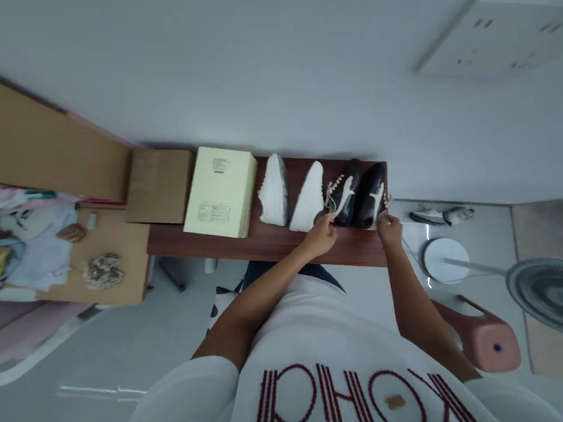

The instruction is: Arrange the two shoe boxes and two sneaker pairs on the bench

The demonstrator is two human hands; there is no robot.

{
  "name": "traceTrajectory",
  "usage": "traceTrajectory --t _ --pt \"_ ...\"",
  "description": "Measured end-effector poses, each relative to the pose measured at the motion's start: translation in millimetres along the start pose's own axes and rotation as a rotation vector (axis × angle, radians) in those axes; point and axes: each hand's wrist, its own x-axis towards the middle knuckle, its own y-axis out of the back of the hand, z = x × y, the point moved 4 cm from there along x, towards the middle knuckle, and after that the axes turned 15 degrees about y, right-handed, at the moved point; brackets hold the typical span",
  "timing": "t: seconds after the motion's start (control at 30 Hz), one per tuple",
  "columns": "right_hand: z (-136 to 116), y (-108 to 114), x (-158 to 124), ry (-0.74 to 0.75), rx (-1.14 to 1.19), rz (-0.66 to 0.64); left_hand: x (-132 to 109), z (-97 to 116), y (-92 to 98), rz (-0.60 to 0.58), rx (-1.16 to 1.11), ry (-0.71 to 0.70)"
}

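Two black shoes with white trim and laces lie side by side near the right end of a brown wooden board (pixel 204 243). My left hand (pixel 321 235) is closed at the near end of the left black shoe (pixel 350 190), its fingertips on the pale trim. At the near end of the right black shoe (pixel 371 191), my right hand (pixel 389 229) pinches the edge. A white shoe (pixel 309 198) stands just left of the black pair, and another white shoe (pixel 274 191) is beside it.
Left of the shoes sit a pale yellow box (pixel 219 191) and a cardboard box (pixel 160 183). A cluttered table (pixel 121 268) adjoins the board. On the right are a standing fan (pixel 562 299), a pink stool (pixel 494 343) and more shoes (pixel 440 214) on the floor. A wall runs behind.
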Motion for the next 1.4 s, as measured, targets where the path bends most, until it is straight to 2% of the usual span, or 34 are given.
traceTrajectory --t 0.07,0.1,0.2,0.3,0.37,0.43,0.5,0.57,0.63,0.67,0.73,0.8,0.87,0.97,1.07,1.17,1.27,1.3,1.33,1.4 --pt "-10.9 7.7 -12.2 -0.023 -0.04 0.146 -38.7 -17.9 27.9 -0.102 0.084 -0.094" --pt "-19.2 7.6 -18.2 0.002 -0.04 0.174 -57.4 -32.1 45.5 -0.091 0.127 -0.102" --pt "-54.1 -8.3 -35.7 0.093 0.058 0.102 -105.4 -89.1 107.6 0.12 0.17 -0.012" --pt "-114.4 -42.9 -56.1 0.233 0.203 -0.05 -138.2 -154.5 173.3 0.351 0.076 0.107" --pt "-173.2 -75.6 -72.8 0.347 0.224 -0.142 -149.9 -196.2 218.1 0.467 -0.006 0.187" --pt "-244.7 -117.4 -89.6 0.445 0.168 -0.236 -154.1 -231.2 262.8 0.531 -0.073 0.248" --pt "-320.9 -166.2 -103.2 0.534 0.094 -0.338 -152.8 -256.5 306.0 0.543 -0.107 0.252" --pt "-385.7 -213.7 -111.1 0.592 0.046 -0.416 -149.7 -272.9 346.0 0.525 -0.111 0.204" --pt "-424.6 -249.7 -115.1 0.605 0.005 -0.472 -148.9 -284.8 381.4 0.506 -0.102 0.142" --pt "-432.9 -260.5 -116.5 0.597 -0.028 -0.485 -150.2 -290.4 396.9 0.501 -0.096 0.116" --pt "-431.8 -267.7 -120.2 0.588 -0.106 -0.49 -155.3 -302.7 422.4 0.488 -0.092 0.096" --pt "-416.6 -261.5 -124.2 0.555 -0.164 -0.462 -161.1 -316.5 439.6 0.462 -0.094 0.11" --pt "-400.9 -253.0 -127.6 0.549 -0.197 -0.456 -164.3 -329.3 448.6 0.417 -0.079 0.124" --pt "-388.6 -245.5 -127.2 0.554 -0.25 -0.456 -161.5 -342.0 451.2 0.37 -0.045 0.114" --pt "-390.9 -242.8 -126.3 0.573 -0.281 -0.446 -154.9 -346.2 449.4 0.376 -0.066 0.108" --pt "-407.9 -240.3 -136.3 0.597 -0.23 -0.362 -152.7 -345.5 452.1 0.411 -0.117 0.104" --pt "-439.2 -242.5 -156.7 0.579 -0.043 -0.194 -155.0 -345.9 460.0 0.422 -0.161 0.088" --pt "-451.2 -247.1 -164.1 0.557 0.039 -0.178 -155.9 -347.1 462.9 0.42 -0.17 0.082" --pt "-463.0 -254.4 -171.0 0.53 0.116 -0.208 -156.5 -349.0 465.7 0.42 -0.175 0.08" --pt "-483.0 -274.1 -182.8 0.449 0.198 -0.385 -157.1 -355.1 469.7 0.426 -0.179 0.088"
